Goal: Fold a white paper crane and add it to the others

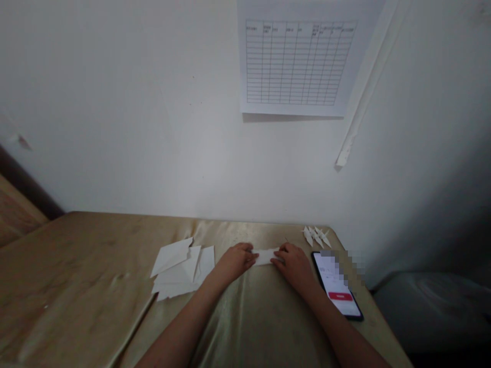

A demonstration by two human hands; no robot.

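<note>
A folded strip of white paper (pixel 264 257) lies flat on the table between my two hands. My left hand (pixel 238 259) grips its left end, thumb on top and fingers curled at the far edge. At the right end my right hand (pixel 290 260) pinches the paper the same way. Parts of both ends are hidden under the fingers. Left of my left hand sits a loose pile of white paper sheets (pixel 180 271), some with torn edges. Several small folded paper cranes (pixel 316 236) stand in a group beyond my right hand.
A smartphone (pixel 337 286) with a lit screen lies right of my right forearm, near the table's right edge. The table (pixel 95 266) has a shiny gold-brown cloth and meets a white wall. A printed chart (pixel 295 61) hangs on that wall.
</note>
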